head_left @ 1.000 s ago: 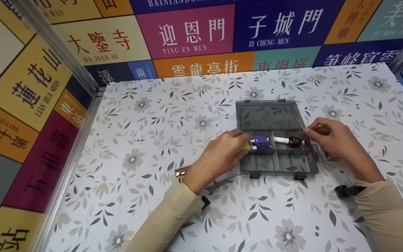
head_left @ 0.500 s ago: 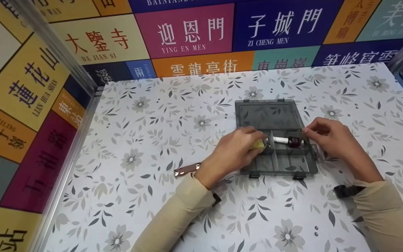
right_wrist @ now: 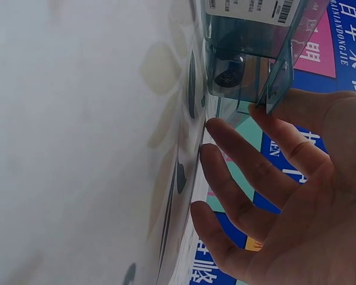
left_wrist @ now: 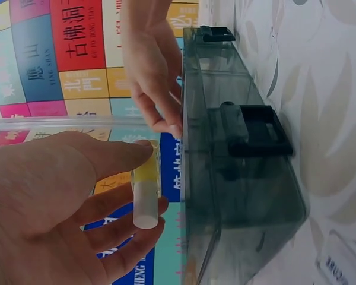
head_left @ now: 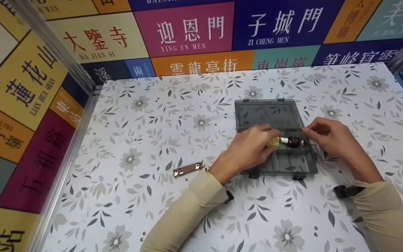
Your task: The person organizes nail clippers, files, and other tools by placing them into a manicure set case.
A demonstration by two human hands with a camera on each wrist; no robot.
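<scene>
My left hand (head_left: 252,147) pinches a small yellow nail polish bottle (left_wrist: 146,187) with a white cap between thumb and fingers. It hovers over the grey see-through compartment box (head_left: 269,113), whose lid lies folded back. A dark red nail polish bottle (head_left: 294,141) lies in the far right compartment, just right of the yellow one. The left hand covers the far left compartment, so the purple bottle there is hidden. At the box's far right corner, my right hand (head_left: 331,136) pinches the edge between thumb and index finger; its other fingers (right_wrist: 234,184) are spread.
A brown and silver nail clipper (head_left: 187,169) lies on the flower-patterned table (head_left: 159,115), left of the box. Two black latches (head_left: 299,176) stick out from the box's near side. Panels with large lettering (head_left: 191,31) stand behind the table.
My left hand has carried the yellow bottle rightward across the box, from the left compartment toward the dark red bottle. The nail clipper has come into full view. My right hand stays put.
</scene>
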